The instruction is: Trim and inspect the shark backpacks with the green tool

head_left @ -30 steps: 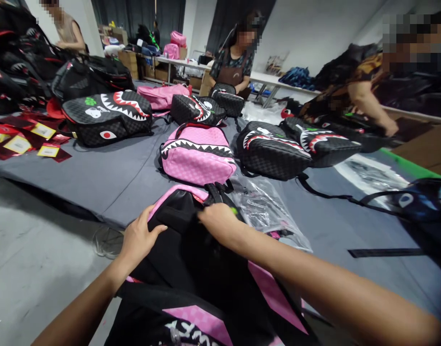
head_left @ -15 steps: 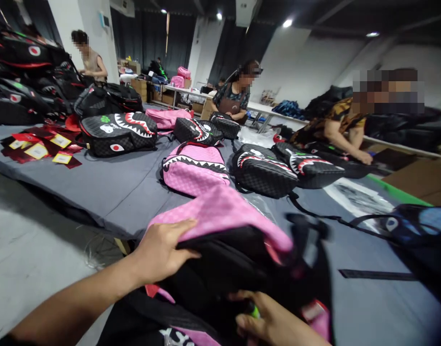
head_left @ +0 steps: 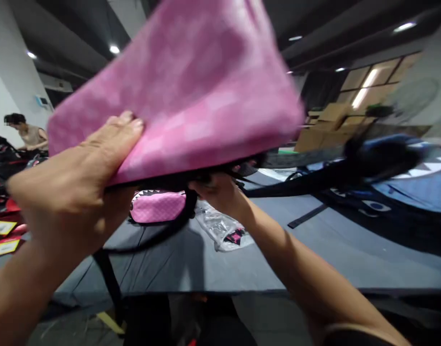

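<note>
A pink checkered backpack (head_left: 191, 101) is raised off the table and fills the upper middle of the view, blurred by motion. My left hand (head_left: 79, 173) grips its left lower edge, fingers flat over the pink face and thumb underneath. Under the dark lower side, my right hand (head_left: 220, 192) holds the backpack, its fingertips partly hidden. Black straps (head_left: 170, 235) dangle below the bag between my arms. Whether my right hand also has a small tool in it cannot be made out.
On the grey table (head_left: 242, 274) lie another pink backpack (head_left: 157, 206) with shark teeth and a clear plastic bag (head_left: 220, 226). A blue shark backpack (head_left: 415, 178) is at the right. Red tags (head_left: 4, 235) lie at the left; a person (head_left: 26, 132) works beyond.
The pink backpack has been lifted and turned, its opening no longer showing. Both hands have risen with it. The small green-and-dark item in my right hand is out of sight. The view has swung.
</note>
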Tool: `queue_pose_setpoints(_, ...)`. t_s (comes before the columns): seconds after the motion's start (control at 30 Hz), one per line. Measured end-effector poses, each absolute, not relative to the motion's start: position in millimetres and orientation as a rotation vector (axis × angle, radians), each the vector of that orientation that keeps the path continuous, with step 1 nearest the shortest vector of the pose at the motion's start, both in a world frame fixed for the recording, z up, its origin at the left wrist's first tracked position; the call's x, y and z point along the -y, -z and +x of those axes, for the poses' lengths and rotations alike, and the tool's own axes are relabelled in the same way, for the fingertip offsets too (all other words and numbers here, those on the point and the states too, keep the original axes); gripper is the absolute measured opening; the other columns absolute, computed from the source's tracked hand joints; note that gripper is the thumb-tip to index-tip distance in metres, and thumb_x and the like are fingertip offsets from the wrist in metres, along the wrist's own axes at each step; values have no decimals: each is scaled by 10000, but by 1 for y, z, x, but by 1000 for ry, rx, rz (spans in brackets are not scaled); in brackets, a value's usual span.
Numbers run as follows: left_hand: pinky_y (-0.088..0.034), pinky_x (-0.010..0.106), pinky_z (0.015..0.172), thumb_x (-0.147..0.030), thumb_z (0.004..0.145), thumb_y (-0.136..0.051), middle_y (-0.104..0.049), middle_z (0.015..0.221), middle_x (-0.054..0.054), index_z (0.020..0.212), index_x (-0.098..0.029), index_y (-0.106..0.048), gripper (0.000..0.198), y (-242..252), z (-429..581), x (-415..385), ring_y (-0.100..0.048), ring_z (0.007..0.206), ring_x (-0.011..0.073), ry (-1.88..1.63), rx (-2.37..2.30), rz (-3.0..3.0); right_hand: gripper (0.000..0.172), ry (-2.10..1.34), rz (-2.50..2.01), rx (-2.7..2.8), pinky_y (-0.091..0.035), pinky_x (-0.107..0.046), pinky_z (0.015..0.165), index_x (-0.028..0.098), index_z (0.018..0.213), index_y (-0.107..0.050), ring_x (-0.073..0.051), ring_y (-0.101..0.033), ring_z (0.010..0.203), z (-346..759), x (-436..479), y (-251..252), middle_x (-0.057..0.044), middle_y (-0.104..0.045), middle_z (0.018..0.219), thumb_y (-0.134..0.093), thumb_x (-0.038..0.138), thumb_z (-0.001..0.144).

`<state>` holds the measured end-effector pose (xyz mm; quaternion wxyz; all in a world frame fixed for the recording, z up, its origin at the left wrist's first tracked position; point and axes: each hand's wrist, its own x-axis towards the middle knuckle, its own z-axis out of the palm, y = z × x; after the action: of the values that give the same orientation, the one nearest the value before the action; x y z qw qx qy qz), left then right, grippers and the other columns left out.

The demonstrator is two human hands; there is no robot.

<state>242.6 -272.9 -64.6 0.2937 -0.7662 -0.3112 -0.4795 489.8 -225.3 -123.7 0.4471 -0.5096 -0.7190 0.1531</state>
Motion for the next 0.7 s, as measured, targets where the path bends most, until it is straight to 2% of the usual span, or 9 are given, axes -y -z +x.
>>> queue_pose_setpoints(0.1,-408,436,1163,-248,922,-521,-396,1573,48,1519,-169,-373,620,92,256,219,-401,1443,264,1197,644,-1863,360,-424,-1233,1894,-560,-296,764,156,1243,-631,-176,-678,837,470,201,145,-43,-733,959,-599,188,886)
queue_pose_setpoints(0.17,-368,468,1179,-172,894,-504,-411,1557,121,1516,-123,-376,637,127,264,168,-357,1465,287,1180,676,-1876,325,-513,-1298,2090,-559,-317,821,170,1248,-611,-173,-668,917,474,210,180,-60,-705,1074,-597,252,934)
queue_pose_setpoints(0.27,-314,529,1192,-109,858,-469,-435,1527,183,1470,-89,-451,613,201,276,90,-328,1473,332,1188,891,-1993,318,-547,-1514,2057,-565,-388,863,184,1223,-608,-202,-647,1013,512,245,232,-79,-637,1213,-605,363,960)
queue_pose_setpoints(0.37,-377,554,1143,-77,833,-407,-450,1503,222,1441,-64,-483,613,284,284,36,-380,1439,360,1184,1118,-2184,333,-535,-1782,1844,-554,-422,900,190,1233,-607,-228,-627,1068,566,287,268,-80,-608,1263,-596,386,964)
queue_pose_setpoints(0.43,-397,591,1119,-85,826,-419,-464,1499,208,1469,-105,-452,644,325,285,22,-412,1410,388,1147,1108,-2284,332,-542,-1959,1667,-552,-420,905,196,1238,-606,-228,-624,1075,602,315,287,-82,-604,1274,-599,380,962)
queue_pose_setpoints(0.47,-387,626,1112,-103,834,-435,-419,1537,182,1519,-160,-376,690,338,285,21,-393,1418,400,1113,1064,-2329,327,-550,-2042,1572,-552,-416,904,202,1236,-607,-224,-624,1075,619,329,297,-82,-603,1276,-601,378,961)
queue_pose_setpoints(0.6,-275,807,1055,-262,905,-497,-28,1661,5,1559,-458,-46,819,347,298,47,-238,1473,455,1135,1074,-2259,330,-599,-2325,1191,-568,-404,861,178,1227,-603,-208,-643,1020,684,372,338,-82,-624,1223,-609,370,959)
queue_pose_setpoints(0.67,-219,839,1055,-316,913,-532,72,1656,-6,1555,-465,-22,833,344,318,70,-159,1482,494,1134,1101,-2270,324,-607,-2430,1034,-578,-383,816,157,1222,-598,-185,-661,944,716,380,356,-74,-651,1147,-605,353,964)
queue_pose_setpoints(0.7,-214,832,1069,-317,907,-551,61,1662,7,1562,-446,-30,847,346,332,83,-146,1481,503,1119,1064,-2335,305,-592,-2475,972,-575,-371,815,150,1213,-603,-177,-664,925,731,379,365,-73,-663,1113,-593,337,972)
